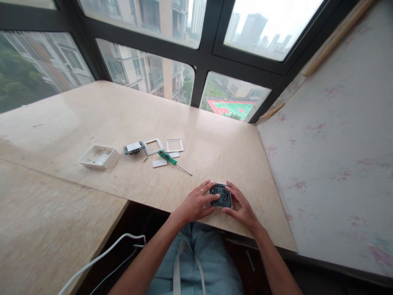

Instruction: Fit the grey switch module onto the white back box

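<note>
Both hands grip a square wall switch module [225, 197] with a dark inner face and a pale rim, just above the front edge of the stone counter. My left hand [198, 201] holds its left side, the thumb resting across the dark face. At the right side, my right hand [242, 205] curls its fingers and thumb around the rim. The underside is hidden. Nearest to the hands lies a green-handled screwdriver [168, 157], its shaft pointing towards them.
Left of the screwdriver lie white frames [159, 141], a white cover strip [159, 163], a socket module [134, 148], a screw [145, 159] and a white back box [98, 157]. Windows border the counter [123, 110] behind; a papered wall [331, 155] stands right. White cables [123, 237] hang at lower left.
</note>
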### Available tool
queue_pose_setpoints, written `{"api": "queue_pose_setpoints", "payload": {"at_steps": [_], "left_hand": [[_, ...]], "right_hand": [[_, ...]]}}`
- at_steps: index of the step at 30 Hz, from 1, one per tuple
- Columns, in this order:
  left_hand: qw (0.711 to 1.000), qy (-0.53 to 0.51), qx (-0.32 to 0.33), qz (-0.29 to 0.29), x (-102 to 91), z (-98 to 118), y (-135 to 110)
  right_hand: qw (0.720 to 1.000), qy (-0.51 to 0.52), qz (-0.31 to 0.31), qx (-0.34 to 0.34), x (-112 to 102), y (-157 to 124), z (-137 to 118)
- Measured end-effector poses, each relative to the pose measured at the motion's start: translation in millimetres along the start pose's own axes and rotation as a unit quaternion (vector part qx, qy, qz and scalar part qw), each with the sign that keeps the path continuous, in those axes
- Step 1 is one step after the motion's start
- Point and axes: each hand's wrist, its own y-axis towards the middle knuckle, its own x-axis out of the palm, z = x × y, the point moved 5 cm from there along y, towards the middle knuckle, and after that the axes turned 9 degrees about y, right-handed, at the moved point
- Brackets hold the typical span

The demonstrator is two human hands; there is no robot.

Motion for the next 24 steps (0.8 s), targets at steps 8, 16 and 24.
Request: {"api": "queue_pose_setpoints", "payload": {"at_steps": [8, 16, 24], "left_hand": [[0.999, -0.029, -0.009, -0.012, -0.7, -2.3, 0.5], [0.998, -0.052, -0.015, -0.021, -4.6, -2.8, 2.5], [0.99, -0.1, -0.091, -0.033, -6.8, -7.9, 3.0]], "right_hand": [[1.0, -0.003, 0.011, 0.003, -0.8, 0.7, 2.5], [1.0, 0.011, 0.013, 0.002, -0.6, 1.5, 0.9], [1.0, 0.019, 0.012, 0.013, 0.7, 0.9, -0.3]]}}
